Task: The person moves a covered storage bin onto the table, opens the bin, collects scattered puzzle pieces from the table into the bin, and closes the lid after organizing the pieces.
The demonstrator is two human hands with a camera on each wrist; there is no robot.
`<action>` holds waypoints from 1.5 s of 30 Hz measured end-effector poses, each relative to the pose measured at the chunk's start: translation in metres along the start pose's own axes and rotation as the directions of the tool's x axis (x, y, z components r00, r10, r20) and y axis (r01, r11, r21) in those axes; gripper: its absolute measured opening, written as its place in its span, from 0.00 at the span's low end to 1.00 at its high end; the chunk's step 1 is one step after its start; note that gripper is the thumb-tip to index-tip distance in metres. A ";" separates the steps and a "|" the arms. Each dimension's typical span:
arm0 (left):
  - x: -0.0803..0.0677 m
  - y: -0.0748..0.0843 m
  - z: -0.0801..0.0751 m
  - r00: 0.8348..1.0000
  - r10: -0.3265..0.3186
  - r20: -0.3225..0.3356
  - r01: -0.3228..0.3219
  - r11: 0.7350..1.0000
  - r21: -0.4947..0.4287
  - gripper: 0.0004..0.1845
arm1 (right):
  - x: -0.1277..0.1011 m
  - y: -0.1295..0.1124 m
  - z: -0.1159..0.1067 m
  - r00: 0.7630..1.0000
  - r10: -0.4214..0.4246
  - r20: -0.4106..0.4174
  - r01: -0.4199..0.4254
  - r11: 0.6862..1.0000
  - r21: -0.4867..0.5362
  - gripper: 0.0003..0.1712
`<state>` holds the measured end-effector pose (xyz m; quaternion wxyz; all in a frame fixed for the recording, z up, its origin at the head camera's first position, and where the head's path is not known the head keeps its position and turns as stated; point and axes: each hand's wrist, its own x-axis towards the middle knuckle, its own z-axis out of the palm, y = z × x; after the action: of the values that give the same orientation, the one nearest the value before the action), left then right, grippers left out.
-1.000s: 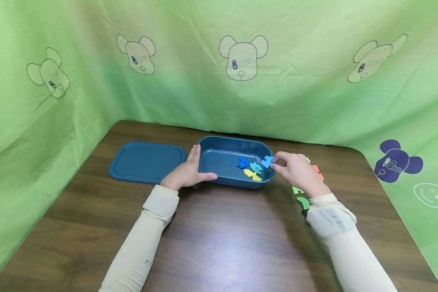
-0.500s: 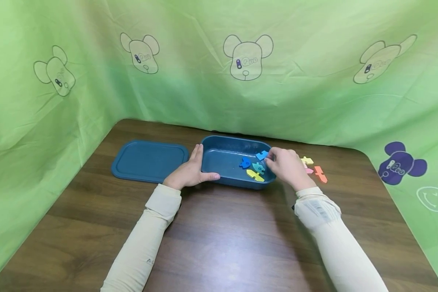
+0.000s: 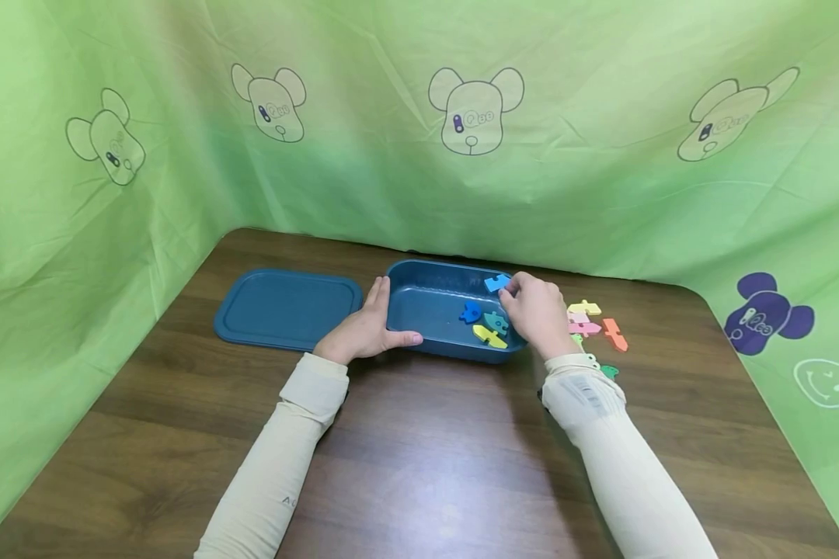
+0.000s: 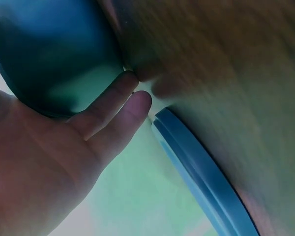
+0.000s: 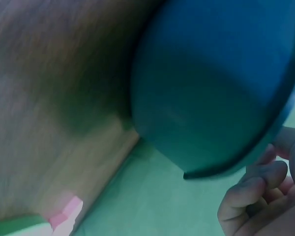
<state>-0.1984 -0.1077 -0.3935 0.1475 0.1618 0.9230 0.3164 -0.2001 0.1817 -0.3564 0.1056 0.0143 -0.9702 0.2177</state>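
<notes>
- Fingers of the right hand [image 3: 537, 310] pinch a blue piece [image 3: 496, 283] over the box [image 3: 429, 299] far rim — a loose grip could drop it outside.
- Left hand [image 3: 363, 330] rests flat, fingers straight, against the box's left wall — a nudge could slide it.

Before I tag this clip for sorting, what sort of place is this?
Probably a staged recording booth, not a home: green cartoon-bear cloth walls in a wooden table holding just a blue container, its lid and foam puzzle pieces.

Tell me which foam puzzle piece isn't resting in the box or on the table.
The light blue piece, pinched by the right hand over the box's far rim; the other pieces lie flat.
</notes>
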 end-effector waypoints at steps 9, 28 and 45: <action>0.000 0.000 -0.001 1.000 0.003 -0.008 -0.003 1.000 0.003 0.67 | -0.002 -0.010 0.018 0.989 0.103 -0.109 -0.099 0.994 0.043 0.12; 0.000 0.000 0.001 1.000 0.008 -0.003 -0.008 1.000 0.015 0.67 | -0.008 -0.014 0.036 0.963 0.130 -0.235 -0.107 0.988 0.108 0.08; 0.002 -0.003 0.000 1.000 0.021 -0.006 -0.021 1.000 0.006 0.68 | -0.013 -0.006 0.000 0.940 0.216 -0.263 -0.136 0.947 0.292 0.11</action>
<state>-0.2011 -0.1090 -0.3962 0.1409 0.1712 0.9226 0.3157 -0.1865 0.1759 -0.3566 0.2242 -0.0911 -0.9025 0.3561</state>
